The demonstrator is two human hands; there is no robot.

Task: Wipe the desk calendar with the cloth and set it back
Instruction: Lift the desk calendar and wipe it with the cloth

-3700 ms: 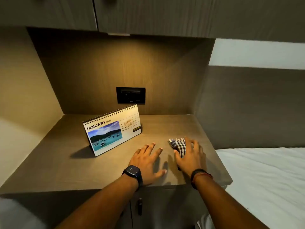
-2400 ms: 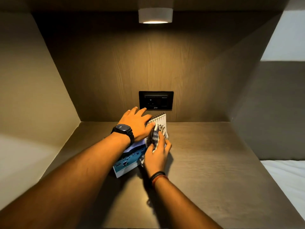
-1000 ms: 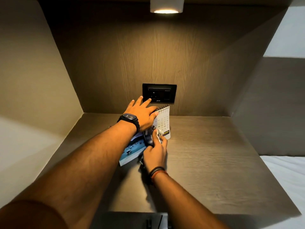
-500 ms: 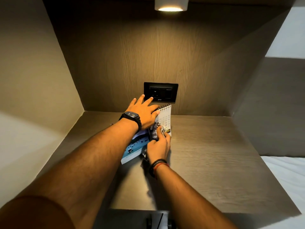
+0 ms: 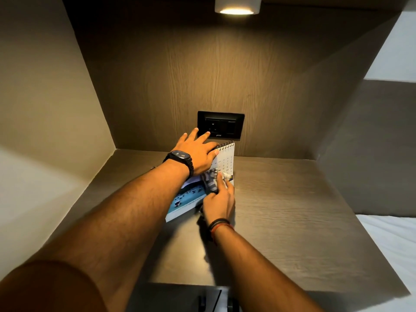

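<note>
**Kid:** Where is the white spiral-bound desk calendar with the blue sea picture (image 5: 191, 199)?

**Friend:** It stands on the brown wooden shelf (image 5: 292, 221), near the back wall, just under the black plastic wall socket (image 5: 220, 127). Your left hand (image 5: 198, 155) lies flat on its top edge, fingers spread wide, so it presses down and grabs nothing.

**Kid:** And the other hand?

**Friend:** Your right hand (image 5: 219, 203) is curled around the crumpled checked cloth (image 5: 210, 180) and pushes it against the front page, right where the picture meets the numbers. (The cloth looks a bit blurry.)

**Kid:** What is on your wrists?

**Friend:** A black square watch (image 5: 180, 157) on the left one, and dark and red thread bands (image 5: 219, 225) on the right one.

**Kid:** Is it bright?

**Friend:** A round white lamp (image 5: 236, 6) shines from above. White bedding (image 5: 391, 239) lies off to the right.
</note>
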